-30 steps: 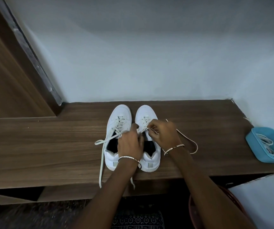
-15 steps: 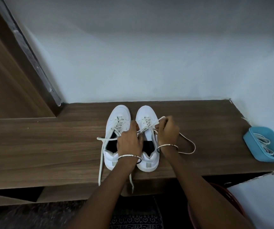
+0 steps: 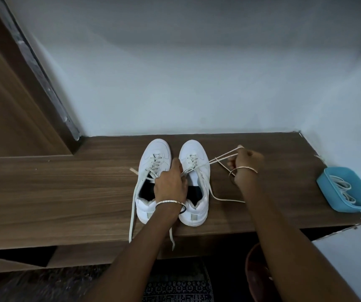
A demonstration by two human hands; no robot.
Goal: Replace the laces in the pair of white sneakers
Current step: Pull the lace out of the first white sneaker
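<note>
**Item 1.** White sneakers, one pair, side by side on the table (image 3: 66, 192), centre of frame, toes to the wall.
- We list them by frame position: left sneaker (image 3: 154, 153) and right sneaker (image 3: 193, 149).
- Both are laced over the forefoot only.

**Item 2.** Left sneaker's lace (image 3: 132, 205), loose. Its ends run down past the front edge of the table and hang there.

**Item 3.** Right sneaker's lace (image 3: 225, 156). We see it drawn taut as a doubled strand from the eyelets out to the right of frame. A slack length trails on the table beside the shoe.

**Item 4.** Left hand (image 3: 171, 184), bangle at the wrist, lying over the openings of both shoes. Its fingers curl down and hold the right sneaker at its inner eyelet edge.

**Item 5.** Right hand (image 3: 246, 164), bangle at the wrist, raised right of the pair. Its fingers are closed round the right sneaker's lace, and a small loop of it shows above the fist.

**Item 6.** Blue tray (image 3: 349, 207) at the right end of the table, well apart from the shoes. It holds coiled white spare laces (image 3: 340, 186).

**Item 7.** Surroundings:
- a wooden panel at upper left
- a reddish round bin (image 3: 255, 277) at lower right
- a patterned rug (image 3: 175, 288) at bottom centre
</note>
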